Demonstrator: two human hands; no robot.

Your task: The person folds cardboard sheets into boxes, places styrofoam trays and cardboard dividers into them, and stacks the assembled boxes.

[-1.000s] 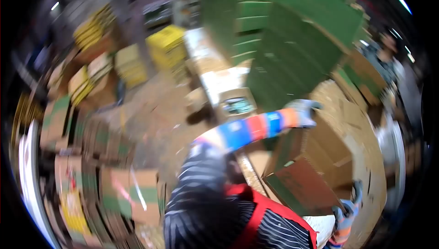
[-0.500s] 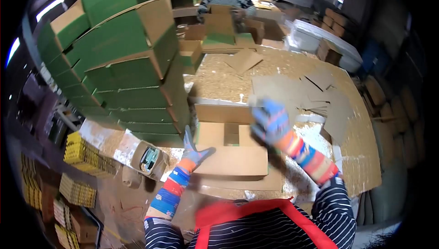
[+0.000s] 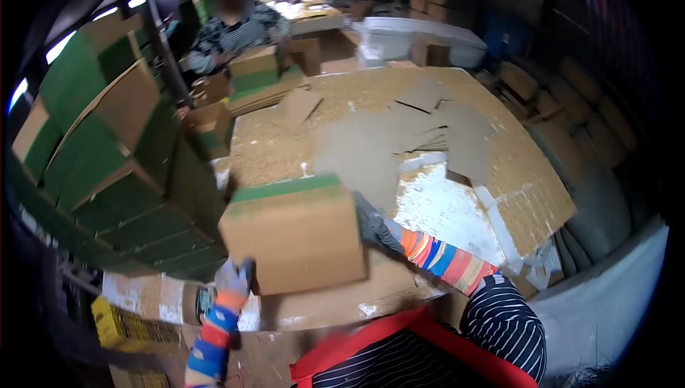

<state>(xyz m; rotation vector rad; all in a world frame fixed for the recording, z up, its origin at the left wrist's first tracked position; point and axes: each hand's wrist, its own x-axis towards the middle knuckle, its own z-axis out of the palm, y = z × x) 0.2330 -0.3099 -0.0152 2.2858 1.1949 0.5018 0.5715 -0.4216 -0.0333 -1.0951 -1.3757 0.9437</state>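
A brown cardboard box (image 3: 303, 245) with a green band along its far upper edge is tilted in front of me, between both hands. My left hand (image 3: 234, 278), in a grey-blue glove, grips its near left corner, thumb on the front face. My right hand (image 3: 372, 222), gloved too, presses on the box's right side, its fingers partly hidden behind the edge. Beneath the box a flat cardboard sheet (image 3: 389, 274) lies on the near part of the table. Striped sleeve covers wrap both my forearms.
Tall stacked green-and-brown boxes (image 3: 135, 202) stand close on the left. Grey cardboard sheets (image 3: 364, 145) lie on the worktable (image 3: 278, 149). Across it, a person (image 3: 235, 35) stands behind another box (image 3: 255, 70). Yellow bundles (image 3: 132, 324) sit low at left.
The box has been raised and tilted, and its green band now shows. My right hand has come down onto its right side. The view has swung to the right.
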